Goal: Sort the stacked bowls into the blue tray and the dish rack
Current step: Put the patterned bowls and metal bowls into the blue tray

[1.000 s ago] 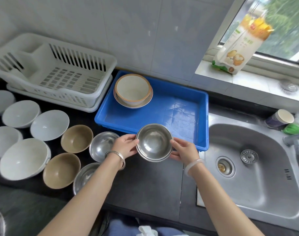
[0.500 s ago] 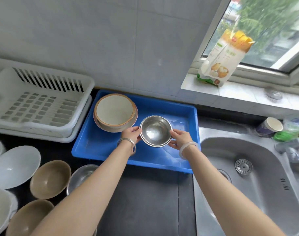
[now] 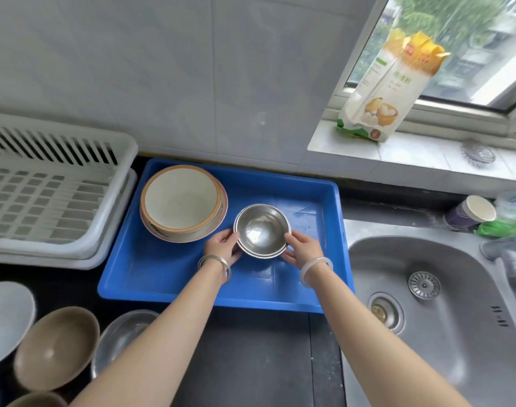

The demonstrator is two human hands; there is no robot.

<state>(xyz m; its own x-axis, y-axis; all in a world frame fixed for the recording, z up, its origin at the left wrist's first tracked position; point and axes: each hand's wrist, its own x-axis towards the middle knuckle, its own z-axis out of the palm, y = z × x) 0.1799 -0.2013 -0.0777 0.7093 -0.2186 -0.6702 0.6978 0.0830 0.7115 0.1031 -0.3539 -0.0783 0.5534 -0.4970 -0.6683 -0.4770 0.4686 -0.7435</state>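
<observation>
The white dish rack [image 3: 54, 198] at nine o'clock looks empty. Several bowls [image 3: 55, 348] wait on the surface at seven o'clock. In the blue tray [image 3: 168, 277], cream bowls [image 3: 182, 201] sit at eleven o'clock. The left hand [image 3: 223, 248] and right hand [image 3: 302, 248] grip stacked steel bowls [image 3: 262, 230] between them, low over the tray floor.

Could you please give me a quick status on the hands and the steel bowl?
Left hand and right hand both grip the steel bowl. Bowl is inside the blue tray, right of the cream bowl. Nothing blocking.
</observation>
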